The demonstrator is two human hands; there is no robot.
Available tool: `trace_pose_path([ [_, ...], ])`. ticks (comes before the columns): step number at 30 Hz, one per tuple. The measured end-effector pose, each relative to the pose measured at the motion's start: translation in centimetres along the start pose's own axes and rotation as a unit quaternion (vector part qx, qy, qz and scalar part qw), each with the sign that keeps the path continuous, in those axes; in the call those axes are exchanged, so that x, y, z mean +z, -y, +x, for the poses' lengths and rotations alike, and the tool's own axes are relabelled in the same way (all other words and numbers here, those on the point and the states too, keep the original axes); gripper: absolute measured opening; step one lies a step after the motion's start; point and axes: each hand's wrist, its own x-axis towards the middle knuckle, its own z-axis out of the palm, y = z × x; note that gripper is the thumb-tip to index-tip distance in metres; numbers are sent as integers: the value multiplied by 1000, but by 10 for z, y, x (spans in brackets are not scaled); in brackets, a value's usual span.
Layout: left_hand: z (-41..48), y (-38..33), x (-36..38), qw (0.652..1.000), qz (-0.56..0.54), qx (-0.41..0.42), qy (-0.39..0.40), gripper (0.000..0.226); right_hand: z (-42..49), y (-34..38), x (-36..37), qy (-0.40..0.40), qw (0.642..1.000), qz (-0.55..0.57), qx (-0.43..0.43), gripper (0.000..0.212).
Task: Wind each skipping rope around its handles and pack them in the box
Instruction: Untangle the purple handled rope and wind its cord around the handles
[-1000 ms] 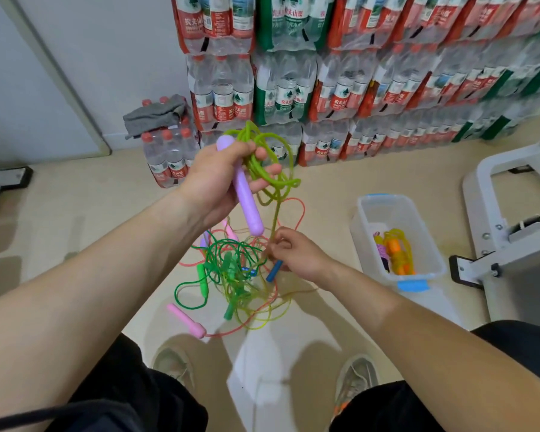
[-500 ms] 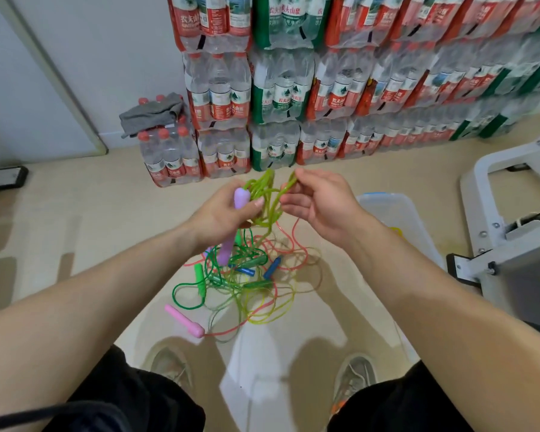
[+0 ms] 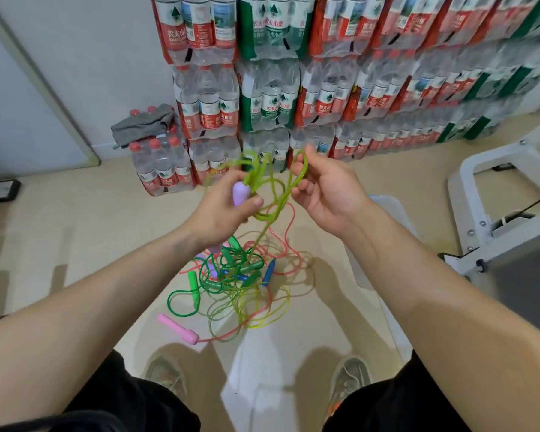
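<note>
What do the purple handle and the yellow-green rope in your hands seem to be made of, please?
The purple handle, gripped in the left hand, looks like matte moulded plastic: even pastel colour, rounded end, no glare. The yellow-green rope, pinched by the right hand, looks like soft translucent plastic, perhaps PVC: it glows slightly see-through and bends in loose loops.
</note>
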Motion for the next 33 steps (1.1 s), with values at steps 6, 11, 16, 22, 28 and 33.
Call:
trace_pose_path([
  [6, -6, -4, 13, 993, -22, 15, 117, 37, 1, 1, 0, -30, 998, 60, -6, 29],
  [11, -8, 1, 17, 989, 117, 83, 41, 57, 0, 3, 1, -35, 990, 135, 11, 30],
  [16, -6, 0, 15, 994, 103, 28, -6, 70, -3, 1, 11, -10, 990, 140, 20, 26],
  [22, 2, 0, 5, 989, 130, 29, -60, 60, -2, -2, 10, -13, 996, 85, 40, 26],
  [28, -9, -7, 13, 989, 123, 33, 72, 66, -4, -4, 14, -10, 992, 122, 39, 28],
  [33, -4, -6, 9, 997, 82, -13, 11, 38, -1, -2, 9, -28, 994, 108, 4, 27],
])
